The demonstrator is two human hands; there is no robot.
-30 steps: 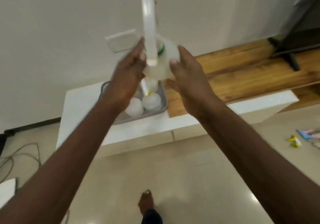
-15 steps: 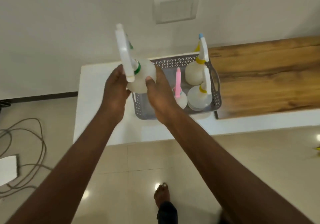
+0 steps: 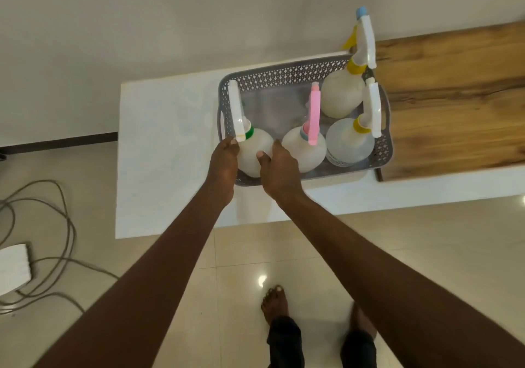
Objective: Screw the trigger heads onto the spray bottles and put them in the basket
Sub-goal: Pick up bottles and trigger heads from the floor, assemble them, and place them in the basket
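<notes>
A grey perforated basket (image 3: 284, 75) stands on a white table (image 3: 164, 146). In its near left corner sits a white spray bottle with a green collar (image 3: 255, 144) and a white trigger head. My left hand (image 3: 223, 160) and my right hand (image 3: 277, 166) both grip this bottle's body from the near side. Three more bottles stand in the basket: one with a pink trigger (image 3: 305, 147), one with a yellow collar at the near right (image 3: 348, 146), one with a yellow collar and blue nozzle at the far right (image 3: 341, 92).
A wooden board (image 3: 454, 97) lies on the table right of the basket. Grey cables (image 3: 56, 257) and a white box (image 3: 12, 268) lie on the tiled floor at the left. My bare feet (image 3: 275, 302) stand below the table's front edge.
Both hands brought the green-collared bottle down from in front of the wall into the basket's near left corner. The view tilted down toward the table.
</notes>
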